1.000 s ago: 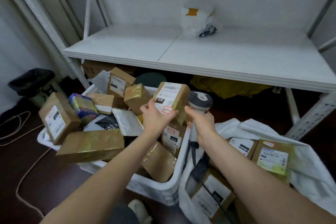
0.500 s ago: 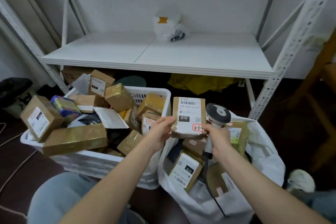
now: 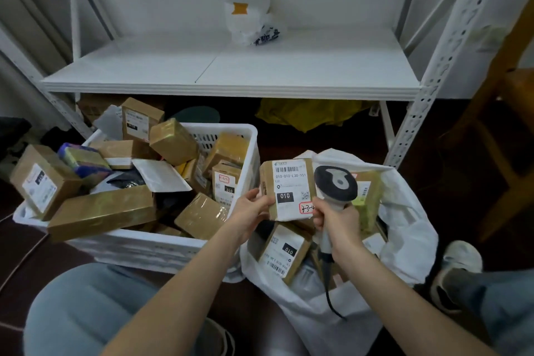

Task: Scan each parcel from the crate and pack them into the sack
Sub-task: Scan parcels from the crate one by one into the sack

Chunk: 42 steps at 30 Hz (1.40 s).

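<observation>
My left hand (image 3: 252,214) grips the left edge of a brown parcel (image 3: 289,182) with a white label marked 010, held upright over the open white sack (image 3: 410,228). My right hand (image 3: 336,225) holds the handle of a grey barcode scanner (image 3: 335,185), and its fingertips touch the parcel's lower right corner. The scanner head sits just right of the label. Several labelled parcels lie inside the sack, one (image 3: 284,253) directly below the held parcel. The white plastic crate (image 3: 161,248) at left is heaped with brown boxes and a white mailer.
A white metal shelf (image 3: 231,78) stands behind, bearing a crumpled white bag (image 3: 251,20). Its perforated upright (image 3: 427,89) rises at right. A wooden chair (image 3: 508,130) is at far right. My knees and a shoe (image 3: 456,266) flank the sack. A long brown box (image 3: 101,211) overhangs the crate's front.
The parcel has travelled from above the crate rightward to over the sack, with the scanner alongside it. The view has swung right with them.
</observation>
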{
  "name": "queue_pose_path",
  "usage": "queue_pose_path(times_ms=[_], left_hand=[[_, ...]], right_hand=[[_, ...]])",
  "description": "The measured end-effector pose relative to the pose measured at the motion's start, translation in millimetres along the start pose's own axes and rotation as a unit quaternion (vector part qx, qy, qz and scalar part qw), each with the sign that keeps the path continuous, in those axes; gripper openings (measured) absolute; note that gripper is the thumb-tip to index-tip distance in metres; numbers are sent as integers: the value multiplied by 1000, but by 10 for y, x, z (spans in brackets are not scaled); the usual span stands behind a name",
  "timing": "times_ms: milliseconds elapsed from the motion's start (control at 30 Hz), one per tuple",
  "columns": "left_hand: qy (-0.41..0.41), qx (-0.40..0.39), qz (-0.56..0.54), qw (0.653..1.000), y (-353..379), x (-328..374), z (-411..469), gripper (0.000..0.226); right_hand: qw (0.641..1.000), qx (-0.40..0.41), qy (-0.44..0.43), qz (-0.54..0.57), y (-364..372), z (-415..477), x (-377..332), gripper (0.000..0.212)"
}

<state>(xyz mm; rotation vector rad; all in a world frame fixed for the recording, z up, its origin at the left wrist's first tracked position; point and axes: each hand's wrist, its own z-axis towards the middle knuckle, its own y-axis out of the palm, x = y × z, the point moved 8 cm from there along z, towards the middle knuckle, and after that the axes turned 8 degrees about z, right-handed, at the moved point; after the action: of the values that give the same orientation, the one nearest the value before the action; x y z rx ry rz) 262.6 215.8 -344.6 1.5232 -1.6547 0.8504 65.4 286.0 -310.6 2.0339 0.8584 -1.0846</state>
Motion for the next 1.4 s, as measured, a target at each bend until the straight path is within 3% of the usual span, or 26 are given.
queue_pose_path(times_ms=[167, 367, 1200, 1400], left_hand=[[2, 2, 8, 1000, 96, -146, 27, 107], [-1, -1, 53, 999, 168, -286, 112, 70], [23, -1, 113, 993, 213, -355, 141, 75], [51, -27, 133, 989, 271, -215, 79, 64]], right_hand=[[999, -16, 21, -23, -61, -239, 218, 23], [997, -25, 25, -64, -133, -420, 283, 15], [994, -32, 56, -83, -229, -577, 274, 24], [995, -44, 58, -70, -223, -501, 183, 13]])
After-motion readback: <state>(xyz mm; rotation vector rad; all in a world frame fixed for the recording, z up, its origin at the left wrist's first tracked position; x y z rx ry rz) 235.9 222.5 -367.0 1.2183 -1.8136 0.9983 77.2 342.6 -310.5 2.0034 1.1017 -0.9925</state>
